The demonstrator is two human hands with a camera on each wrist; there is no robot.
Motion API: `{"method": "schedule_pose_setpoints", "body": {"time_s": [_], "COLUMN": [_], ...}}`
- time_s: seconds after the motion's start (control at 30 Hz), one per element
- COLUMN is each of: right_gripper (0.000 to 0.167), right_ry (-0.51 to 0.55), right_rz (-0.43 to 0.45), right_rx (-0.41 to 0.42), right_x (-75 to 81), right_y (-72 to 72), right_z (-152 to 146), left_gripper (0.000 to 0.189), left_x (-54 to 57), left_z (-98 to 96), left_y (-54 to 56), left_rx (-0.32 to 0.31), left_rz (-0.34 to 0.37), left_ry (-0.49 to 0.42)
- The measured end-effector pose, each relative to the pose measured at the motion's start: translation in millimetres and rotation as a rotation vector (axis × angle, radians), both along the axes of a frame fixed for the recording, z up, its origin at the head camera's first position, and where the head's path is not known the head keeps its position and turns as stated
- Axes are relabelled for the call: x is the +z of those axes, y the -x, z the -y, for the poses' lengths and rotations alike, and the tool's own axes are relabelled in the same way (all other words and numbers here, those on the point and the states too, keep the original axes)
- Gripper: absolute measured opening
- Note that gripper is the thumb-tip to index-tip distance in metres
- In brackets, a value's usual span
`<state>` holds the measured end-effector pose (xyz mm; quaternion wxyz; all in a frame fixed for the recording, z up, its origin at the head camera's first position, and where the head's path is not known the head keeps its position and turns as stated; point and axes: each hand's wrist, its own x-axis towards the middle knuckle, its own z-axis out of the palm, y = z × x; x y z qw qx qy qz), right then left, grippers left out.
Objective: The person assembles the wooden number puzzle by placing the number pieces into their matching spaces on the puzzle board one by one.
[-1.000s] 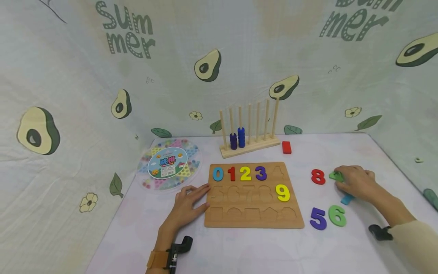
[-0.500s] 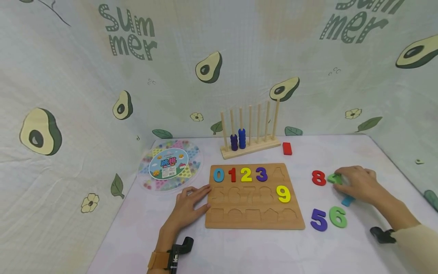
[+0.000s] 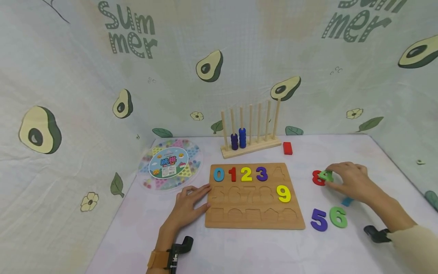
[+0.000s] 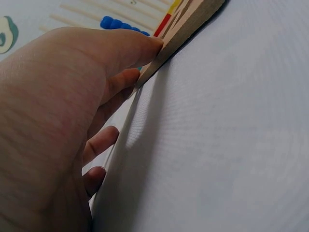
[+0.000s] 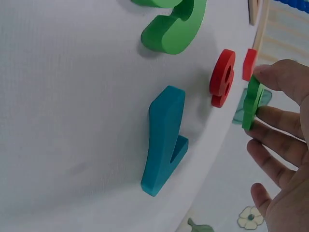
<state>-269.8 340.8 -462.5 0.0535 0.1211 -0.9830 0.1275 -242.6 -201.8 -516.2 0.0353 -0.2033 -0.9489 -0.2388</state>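
Observation:
My right hand [image 3: 354,182] pinches a green number 4 [image 3: 326,176] between thumb and fingers. In the right wrist view this green piece [image 5: 252,101] is held off the table. From the head view it overlaps the red number 8 [image 3: 318,178]. A blue number piece [image 5: 166,140], probably a 7, lies below the right hand, partly covered in the head view. My left hand [image 3: 188,207] rests with extended fingers against the left edge of the wooden number board [image 3: 253,220]. The board holds 0, 1, 2 and 3 in its top row and a yellow 9 [image 3: 283,194].
A purple 5 [image 3: 319,220] and a green 6 [image 3: 338,217] lie right of the board. Behind it stands a wooden peg rack [image 3: 251,147] with blue beads, beside a red block [image 3: 287,148]. A round Chinese checkers box [image 3: 169,163] lies at the left.
My right hand has lifted the green 4 and moved it left, toward the red 8. The left hand has stayed at the board's edge.

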Motion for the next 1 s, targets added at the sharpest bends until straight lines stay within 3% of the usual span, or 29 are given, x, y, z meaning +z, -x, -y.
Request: {"method": "schedule_pose_setpoints", "body": {"time_s": [0.4,0.73,1.0], "right_gripper": [0.049,0.048,0.048], "right_ry": [-0.029,-0.02,-0.003], "right_rz": [-0.006,-0.008,-0.029], "right_rx": [0.038,0.076,0.117], "right_x": [6.4,3.8,12.8], "right_y": [3.3,-1.4,0.0], "right_z": [22.9,40.9,56.9], "left_gripper": [0.057,0.057,0.057], "left_x": [1.0,-6.8,-1.1], "left_z": [1.8,-0.1,-0.8], "left_y": [0.0,-5.6,-3.4], "left_rx": [0.006,0.002,0.001], "left_rz": [-0.015,-0.012,-0.013], "left_ry": [0.0,-0.002,0.005]}}
